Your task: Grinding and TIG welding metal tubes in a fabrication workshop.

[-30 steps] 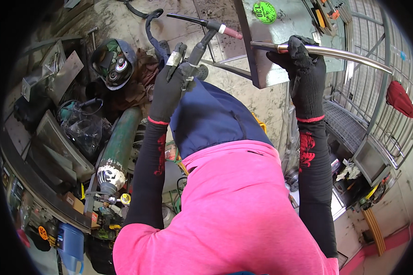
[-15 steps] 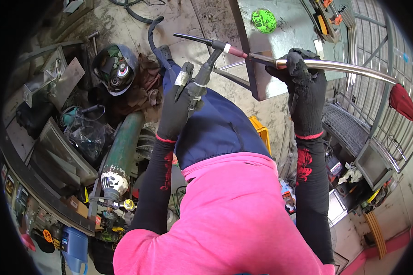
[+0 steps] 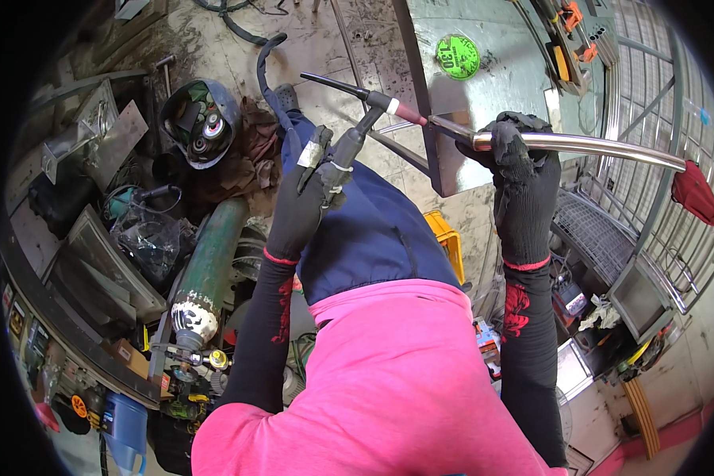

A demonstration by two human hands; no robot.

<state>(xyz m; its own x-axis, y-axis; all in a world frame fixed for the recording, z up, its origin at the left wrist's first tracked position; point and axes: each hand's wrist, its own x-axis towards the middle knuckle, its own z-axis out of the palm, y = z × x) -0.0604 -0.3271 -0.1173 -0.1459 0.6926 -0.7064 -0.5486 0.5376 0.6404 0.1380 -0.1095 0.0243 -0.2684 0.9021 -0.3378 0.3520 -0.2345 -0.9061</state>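
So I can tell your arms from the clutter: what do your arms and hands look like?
The left hand and right hand wear dark knit gloves with red cuff edges. Black arm sleeves bear red patterns; the left one meets a pink shirt sleeve.

Two gloved hands [image 3: 303,198] [image 3: 525,178]; one torch [image 3: 366,119]; one metal tube [image 3: 599,144]; one green cylinder [image 3: 213,258]; one blue jug [image 3: 125,427].

A metalworking workshop, shown by the welding torch [image 3: 364,124], green gas cylinder [image 3: 213,258] and metal-topped table [image 3: 509,89].
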